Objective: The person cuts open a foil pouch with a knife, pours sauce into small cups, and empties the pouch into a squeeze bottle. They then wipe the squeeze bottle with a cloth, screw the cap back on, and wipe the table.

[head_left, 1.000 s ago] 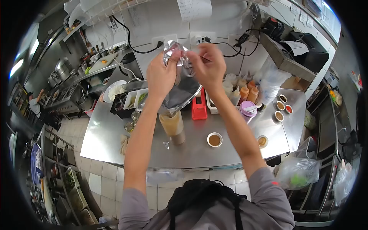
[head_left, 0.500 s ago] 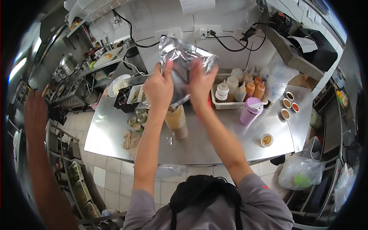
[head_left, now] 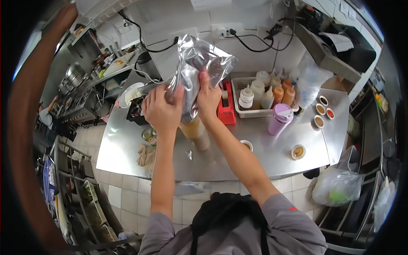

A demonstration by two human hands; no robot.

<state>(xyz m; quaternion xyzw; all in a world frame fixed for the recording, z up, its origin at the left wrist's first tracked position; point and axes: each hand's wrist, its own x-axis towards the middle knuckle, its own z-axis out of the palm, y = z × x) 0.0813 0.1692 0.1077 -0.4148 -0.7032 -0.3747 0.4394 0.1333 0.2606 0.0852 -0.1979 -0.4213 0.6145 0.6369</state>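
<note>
A shiny silver foil pouch is held up between my two hands, its upper part creased and flared out. My left hand grips its lower left side with bent fingers. On the right side my right hand squeezes it, thumb pressed against the foil. Directly below is a tall clear container with tan contents, standing on the steel table. The pouch's lower end meets the container's top, but whether it goes inside is hidden. A small torn foil piece lies beside the container.
Behind my right hand stands a red device. A basket of sauce bottles, a lilac tumbler and small sauce cups are to the right. Cans and a cloth lie left. Another person's arm reaches up at far left.
My left hand has slid down and left on the pouch, and my right hand has shifted left and lower. The other person's arm has risen. More of the red device shows.
</note>
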